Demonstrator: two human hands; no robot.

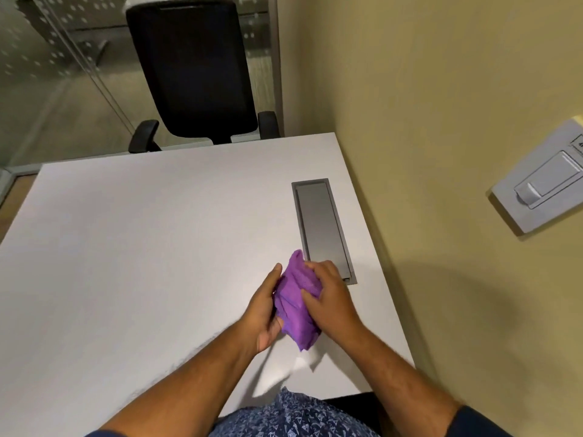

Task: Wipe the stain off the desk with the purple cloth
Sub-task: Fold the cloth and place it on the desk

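Observation:
A bunched purple cloth (295, 302) sits between both hands, above the right part of the white desk (142, 247). My left hand (263, 313) grips its left side with the thumb pointing up. My right hand (329, 296) closes over its right side and top. The cloth's lower tip hangs free just above the desk surface. I can make out no distinct stain on the desk.
A grey cable hatch (321, 223) is set into the desk just beyond the hands, near the beige wall (441, 121). A black office chair (195, 70) stands at the far edge. A wall switch plate (542, 184) is mounted at right. Glass partition at far left.

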